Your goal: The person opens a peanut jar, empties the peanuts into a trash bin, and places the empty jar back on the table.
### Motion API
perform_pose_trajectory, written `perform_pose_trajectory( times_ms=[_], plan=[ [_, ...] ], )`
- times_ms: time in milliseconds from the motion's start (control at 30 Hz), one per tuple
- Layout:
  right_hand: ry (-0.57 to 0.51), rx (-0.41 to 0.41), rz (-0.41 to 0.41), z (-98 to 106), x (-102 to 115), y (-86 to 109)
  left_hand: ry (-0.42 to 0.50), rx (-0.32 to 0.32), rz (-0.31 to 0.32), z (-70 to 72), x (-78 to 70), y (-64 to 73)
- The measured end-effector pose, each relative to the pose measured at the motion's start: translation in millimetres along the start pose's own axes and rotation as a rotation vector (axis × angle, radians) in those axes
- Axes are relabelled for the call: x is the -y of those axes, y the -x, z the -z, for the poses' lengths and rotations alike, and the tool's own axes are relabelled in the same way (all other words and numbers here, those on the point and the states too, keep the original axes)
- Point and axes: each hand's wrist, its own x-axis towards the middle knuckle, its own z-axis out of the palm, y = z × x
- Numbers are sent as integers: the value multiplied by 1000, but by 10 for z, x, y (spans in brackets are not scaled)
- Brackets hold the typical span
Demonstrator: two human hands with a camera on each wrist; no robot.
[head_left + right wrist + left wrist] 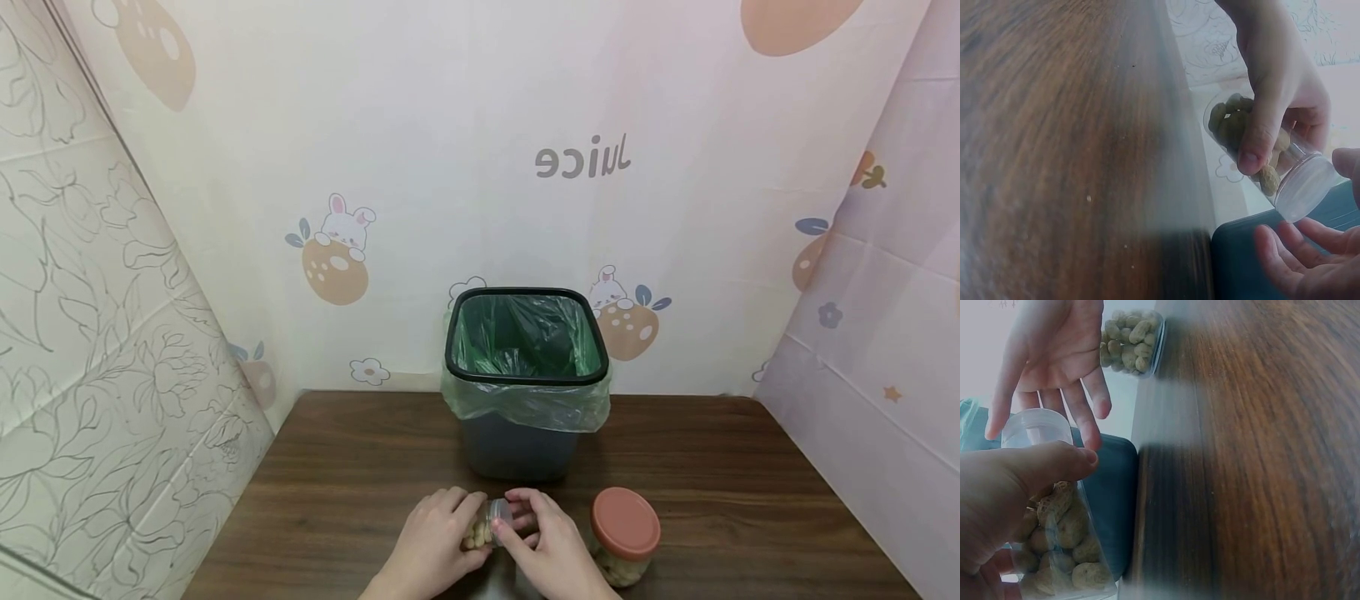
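Observation:
My left hand (pixel 433 537) grips a clear plastic jar (pixel 1063 544) of unshelled peanuts, thumb on one side and fingers round the other. The jar lies tilted on its side in the air, its clear lid (pixel 1305 187) toward my right hand (pixel 546 537). Around that lid the right hand's fingers are spread and only loosely bent; in the left wrist view the palm faces the lid with space between. Whether a fingertip touches the lid is hard to tell. Right of the right hand stands a second jar (pixel 626 533) of peanuts with a salmon-pink lid.
A dark bin (pixel 517 450) lined with a green bag stands behind the hands at the back of the brown wooden table (pixel 337 467). Patterned cloth (pixel 465 167) hangs behind and at both sides.

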Motion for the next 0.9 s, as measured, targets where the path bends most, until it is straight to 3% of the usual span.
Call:
perform_pose_trajectory(
  times_ms=[533,900],
  plan=[
    [-21,4,70,17,-10,7,27,-31,-22,2,-3,4],
    [-96,8,125,35,-2,20,41,-11,-13,12,-7,1]
  ],
)
